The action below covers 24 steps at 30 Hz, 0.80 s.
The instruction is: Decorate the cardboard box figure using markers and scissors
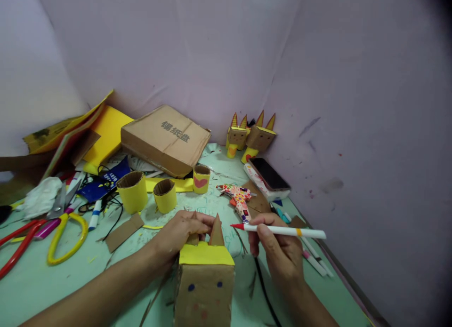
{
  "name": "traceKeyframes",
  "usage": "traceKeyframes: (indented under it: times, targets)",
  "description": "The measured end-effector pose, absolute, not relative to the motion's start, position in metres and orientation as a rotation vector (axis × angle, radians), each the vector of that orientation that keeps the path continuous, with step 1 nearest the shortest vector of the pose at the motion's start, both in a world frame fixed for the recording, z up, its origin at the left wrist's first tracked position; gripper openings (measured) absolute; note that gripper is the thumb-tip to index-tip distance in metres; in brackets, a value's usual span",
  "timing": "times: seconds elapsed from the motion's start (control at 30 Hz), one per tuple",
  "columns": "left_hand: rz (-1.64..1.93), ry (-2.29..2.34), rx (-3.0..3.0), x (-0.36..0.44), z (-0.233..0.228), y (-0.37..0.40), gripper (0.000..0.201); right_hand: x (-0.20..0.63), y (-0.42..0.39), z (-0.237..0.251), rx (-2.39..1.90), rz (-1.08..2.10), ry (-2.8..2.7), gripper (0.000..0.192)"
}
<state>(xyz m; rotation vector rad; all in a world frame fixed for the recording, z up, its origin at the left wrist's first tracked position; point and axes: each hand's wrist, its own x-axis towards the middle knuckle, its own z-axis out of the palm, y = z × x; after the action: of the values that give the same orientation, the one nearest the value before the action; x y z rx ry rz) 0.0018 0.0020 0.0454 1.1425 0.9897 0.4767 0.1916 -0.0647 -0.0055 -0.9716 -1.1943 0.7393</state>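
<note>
Three yellow cardboard rolls [133, 191] [165, 195] [201, 178]; three horned box figures [205, 280] [236, 138] [259, 139]; two scissors [67, 233] [17, 242]; one phone [269, 173].

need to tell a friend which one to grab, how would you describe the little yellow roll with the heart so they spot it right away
Find the flat cardboard box at the back of the green table. By its front right corner stands a small roll. Two more yellow rolls sit to its left, but only this one bears a red heart.

Pale green desk [42, 280]: flat brown cardboard box [165, 139] at far edge, yellow-handled scissors [67, 235] near left edge, black phone [269, 174] by right edge.
</note>
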Motion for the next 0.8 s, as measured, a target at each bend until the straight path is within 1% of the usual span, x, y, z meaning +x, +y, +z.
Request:
traceKeyframes:
  times: [0.17,0.37,0.63,0.8]
  targets:
    - [0.461,0.971,1.114,0.004,0.048,0.001,0.040,0.184,-0.067,-0.021,-0.972,0.546,-1.122,0.020]
    - [0.456,0.960,1.127,0.002,0.048,-0.001,0.032,0.172,-0.073,-0.022,-1.017,0.536,-1.166,0.018]
    - [0.468,0.967,1.082,0.002,0.044,0.002,0.038,0.174,-0.073,-0.023,-1.018,0.534,-1.287,0.019]
    - [0.452,0.984,1.111,0.001,0.045,0.001,0.034,0.177,-0.073,-0.023,-1.061,0.525,-1.350,0.019]
